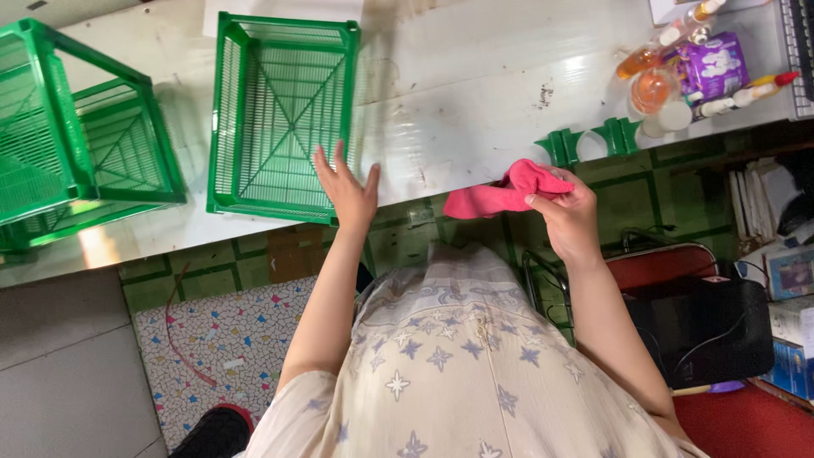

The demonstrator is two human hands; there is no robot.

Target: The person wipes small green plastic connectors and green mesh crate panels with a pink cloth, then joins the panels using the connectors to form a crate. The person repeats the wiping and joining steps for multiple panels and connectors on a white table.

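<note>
Glossy white table [475, 110]: ribbed green basket [280, 110] (soft pink cloth [500, 197] apart).

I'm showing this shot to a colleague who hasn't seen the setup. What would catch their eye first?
Probably the bright pink cloth, bunched in the right hand at the edge of the white table. Next, the green plastic basket lying on the table, with the left hand spread against its near corner. A second green basket sits at far left, and bottles cluster at the table's right end.
</note>
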